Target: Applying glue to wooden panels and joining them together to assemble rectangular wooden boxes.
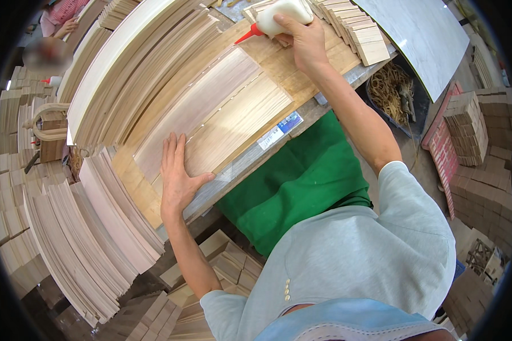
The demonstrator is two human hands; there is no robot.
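My left hand (178,173) lies flat, fingers together, on the near end of two light wooden boards (210,111) set side by side on the workbench (250,162). My right hand (303,37) reaches to the far end of the bench and grips a white glue bottle (279,14) with a red nozzle pointing left, its tip close to the far end of the boards. A narrow seam runs between the two boards.
Stacks of long wooden slats (125,62) rise left of the boards; more slat piles (91,238) fan out at the lower left. Short wood blocks (361,34) sit at the bench's far right. A green cloth (301,176) hangs below. Another person (60,17) works at top left.
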